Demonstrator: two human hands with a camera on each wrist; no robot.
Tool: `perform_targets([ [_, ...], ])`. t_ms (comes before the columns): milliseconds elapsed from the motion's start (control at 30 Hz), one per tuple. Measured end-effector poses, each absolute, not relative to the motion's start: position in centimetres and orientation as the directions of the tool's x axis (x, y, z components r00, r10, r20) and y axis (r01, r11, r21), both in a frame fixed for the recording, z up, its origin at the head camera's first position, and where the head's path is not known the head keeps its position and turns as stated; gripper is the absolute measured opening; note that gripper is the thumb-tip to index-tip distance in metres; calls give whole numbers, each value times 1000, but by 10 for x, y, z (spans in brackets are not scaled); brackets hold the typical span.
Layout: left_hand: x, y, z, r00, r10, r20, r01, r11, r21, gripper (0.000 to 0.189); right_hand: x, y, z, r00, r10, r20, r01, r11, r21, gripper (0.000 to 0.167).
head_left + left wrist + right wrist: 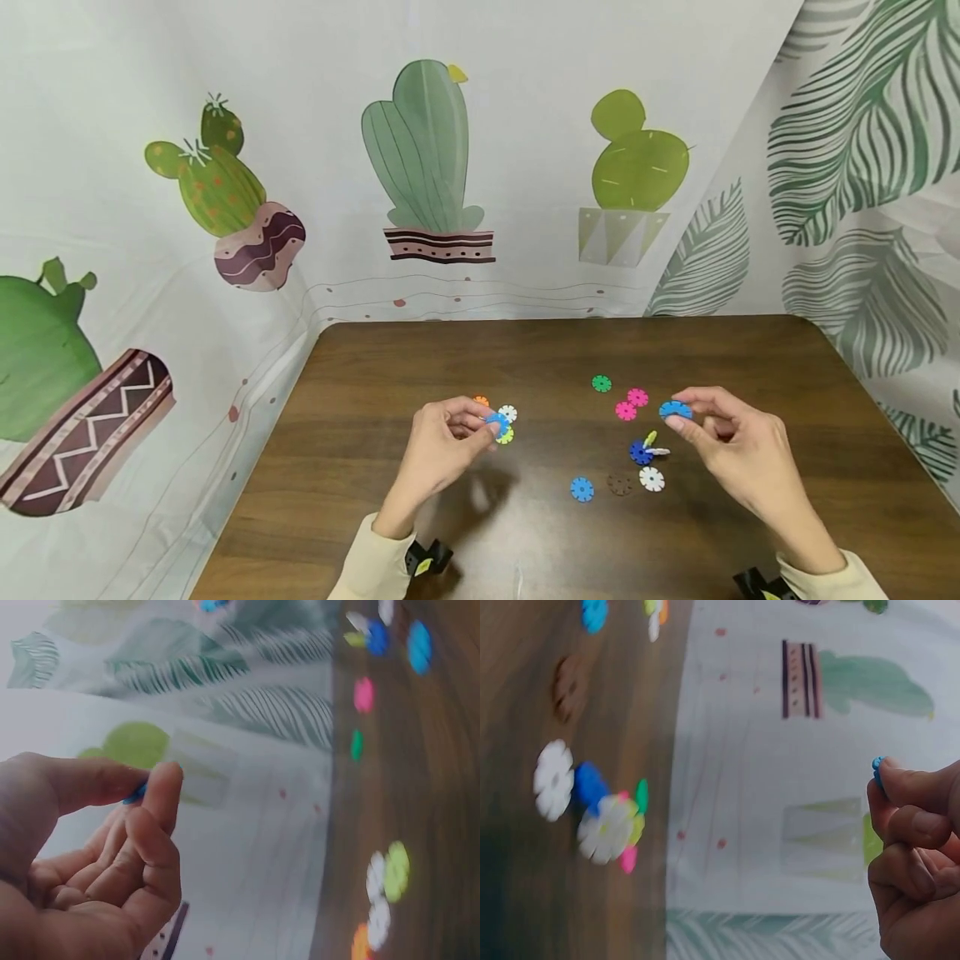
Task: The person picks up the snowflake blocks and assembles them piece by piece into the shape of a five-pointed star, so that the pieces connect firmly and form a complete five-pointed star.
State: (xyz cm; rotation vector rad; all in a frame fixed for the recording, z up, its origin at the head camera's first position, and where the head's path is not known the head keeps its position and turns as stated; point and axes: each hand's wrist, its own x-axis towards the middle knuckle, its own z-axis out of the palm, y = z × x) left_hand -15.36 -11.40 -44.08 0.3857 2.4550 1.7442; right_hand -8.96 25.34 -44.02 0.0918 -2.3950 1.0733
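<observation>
My left hand (446,446) pinches a light blue notched disc (498,424) between thumb and index finger, over the left part of the wooden table. In the left wrist view only a sliver of that disc (135,795) shows between the fingertips. On the right, my right hand (738,446) pinches another blue notched disc (676,409), held above the table; its edge (877,771) peeks past the thumb in the right wrist view. Behind the left hand's disc lie an orange disc (481,401), a white disc (507,413) and a yellow-green disc (507,437).
Between the hands lie a green disc (602,383), two pink discs (637,397), a blue disc (582,489), a brown disc (619,485) and a white disc (652,479). A dark blue disc (641,452) has yellow-green and white discs joined to it. Patterned cloth (525,292) hangs behind the table.
</observation>
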Motion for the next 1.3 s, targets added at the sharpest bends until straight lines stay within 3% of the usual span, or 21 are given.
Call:
perform_targets([
  [433,-131,-91,-415,-877,480,-4,-36,-58,998,16,-85,219,-413,-844,77,531,-390,592,-705,36],
  [567,-127,-84,-410,-862,507,-22,-85,-100,991,7,-84,211,-403,-810,-5,587,-487,564,-667,41],
  [800,-121,-77,-403,-838,545,-2,-121,-182,976,14,-81,199,-391,-796,-116,594,-562,508,-653,39],
  [967,-118,-73,-397,-799,601,-15,-166,-198,966,16,-81,192,-394,-733,-187,654,-659,434,-615,44],
  [1133,-115,-69,-394,-781,624,-12,-161,-183,970,26,-83,184,-398,-649,-246,720,-754,332,-566,28],
  [1300,-111,-65,-396,-800,598,46,-90,-196,976,41,-82,176,-396,-605,-255,754,-792,281,-541,16],
])
